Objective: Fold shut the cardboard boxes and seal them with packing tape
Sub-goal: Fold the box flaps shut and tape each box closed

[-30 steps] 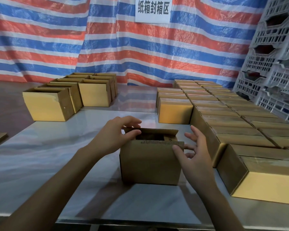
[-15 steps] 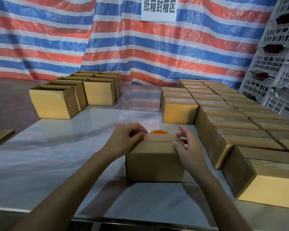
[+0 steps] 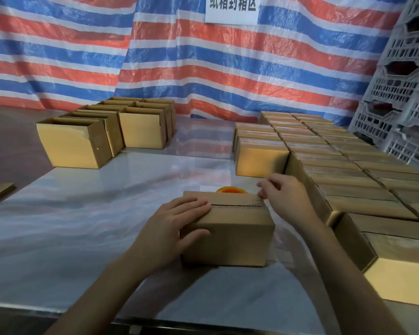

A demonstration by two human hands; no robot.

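Left hand has slid off the seam since half a second ago. It now lies flat over the left end of the small brown cardboard box, fingers straight and pressing the top flaps down, thumb on the front face. Right hand has shifted out to the far right corner of the top, fingers curled there. Can't tell if it's actually pinching the flap or just touching it. Box sits on the glossy grey table near the front edge, flaps folded shut with a thin dark gap along the seam. Orange-and-yellow tape roll peeks out just behind it. Open-topped yellow-brown boxes far left, rows of closed cardboard boxes on the right.
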